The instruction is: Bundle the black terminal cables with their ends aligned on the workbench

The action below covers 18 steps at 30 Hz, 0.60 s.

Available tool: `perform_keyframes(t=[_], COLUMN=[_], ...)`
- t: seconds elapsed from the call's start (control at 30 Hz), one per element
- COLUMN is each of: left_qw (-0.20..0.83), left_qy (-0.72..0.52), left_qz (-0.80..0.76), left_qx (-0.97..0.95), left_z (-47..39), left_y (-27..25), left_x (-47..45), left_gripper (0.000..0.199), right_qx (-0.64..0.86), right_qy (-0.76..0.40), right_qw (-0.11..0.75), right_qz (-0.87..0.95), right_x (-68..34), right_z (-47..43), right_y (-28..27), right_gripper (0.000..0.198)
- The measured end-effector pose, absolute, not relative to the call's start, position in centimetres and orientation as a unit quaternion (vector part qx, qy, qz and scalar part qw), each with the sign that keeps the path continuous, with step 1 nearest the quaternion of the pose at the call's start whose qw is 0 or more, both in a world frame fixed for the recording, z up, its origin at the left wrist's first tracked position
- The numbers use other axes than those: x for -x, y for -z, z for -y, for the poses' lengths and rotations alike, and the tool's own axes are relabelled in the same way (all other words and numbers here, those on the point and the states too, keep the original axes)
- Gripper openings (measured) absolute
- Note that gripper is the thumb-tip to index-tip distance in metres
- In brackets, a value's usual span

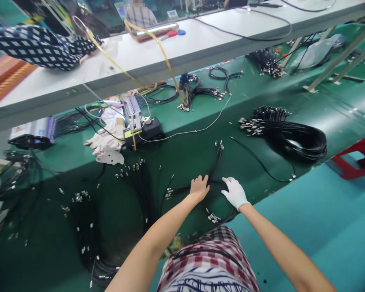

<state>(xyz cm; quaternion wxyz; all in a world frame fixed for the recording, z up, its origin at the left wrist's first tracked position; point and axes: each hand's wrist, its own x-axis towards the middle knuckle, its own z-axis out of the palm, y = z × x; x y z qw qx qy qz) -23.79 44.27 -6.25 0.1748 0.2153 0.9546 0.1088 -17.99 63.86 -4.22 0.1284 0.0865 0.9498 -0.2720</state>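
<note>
On the green tabletop in front of me lies a small bundle of black cables (182,189) with metal connector ends. My left hand (200,188), bare, presses down over this bundle with its fingers bent round it. My right hand (235,193), in a white glove, is just to the right, thumb and forefinger apart at the edge of the same cables. Below the hands the cables curve into a loop, and their connector ends (213,217) rest near the table's front edge. More strands (217,156) point away from me above my left hand.
A thick coil of black cables (304,140) lies at right, beside a single loose cable (261,164). Cable bundles (144,186) spread at left. Behind are a black device (144,134), a white glove (109,142) and a raised white shelf (200,44). A red stool (353,156) stands at right.
</note>
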Motion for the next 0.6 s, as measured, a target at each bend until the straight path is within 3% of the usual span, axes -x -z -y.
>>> perform_keyframes(t=[0.1,0.33,0.5,0.6], left_qw=[0.157,0.109,0.06,0.052], left_qy=[-0.111,-0.15,-0.188,-0.239], left_qz=[-0.96,-0.96,-0.969,-0.963], left_qx=[-0.203,-0.21,-0.152,-0.117], left_z=[-45.6,-42.2,-32.4,-28.5], left_y=[6.4,4.9,4.5,4.8], left_x=[23.7,22.9,20.5,17.9], left_gripper=[0.05,0.067,0.046,0.038], right_qx=[-0.063,-0.059,-0.262,-0.369], right_qy=[0.229,0.18,0.112,0.091], right_qw=[0.111,0.076,-0.004,-0.001], right_qz=[-0.965,-0.979,-0.958,-0.925], right_x=[17.0,18.4,19.4,18.9], right_z=[-64.7,-67.2,-75.6,-78.9], right_y=[5.2,4.9,2.9,2.7], right_gripper=[0.039,0.035,0.05,0.04])
